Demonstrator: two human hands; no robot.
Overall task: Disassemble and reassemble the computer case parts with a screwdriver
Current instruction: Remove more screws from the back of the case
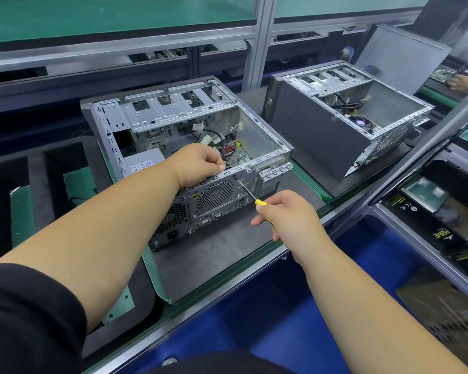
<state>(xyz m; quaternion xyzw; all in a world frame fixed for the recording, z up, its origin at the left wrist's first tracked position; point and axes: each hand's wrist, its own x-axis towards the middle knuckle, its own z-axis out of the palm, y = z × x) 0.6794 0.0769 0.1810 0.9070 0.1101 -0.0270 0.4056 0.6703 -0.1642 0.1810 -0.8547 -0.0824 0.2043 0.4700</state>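
Note:
An open computer case lies on its side on a grey mat, its rear panel with the fan grille facing me. My left hand grips the top rear edge of the case, fingers curled over the rim. My right hand holds a yellow-handled screwdriver. Its shaft points up and left, with the tip on a black screw near the top of the rear panel.
A second open case stands to the right on its own mat. A vertical aluminium post rises between the two cases. Black foam trays sit at left. Boxes lie on a lower shelf at right. Another person's hand shows at far right.

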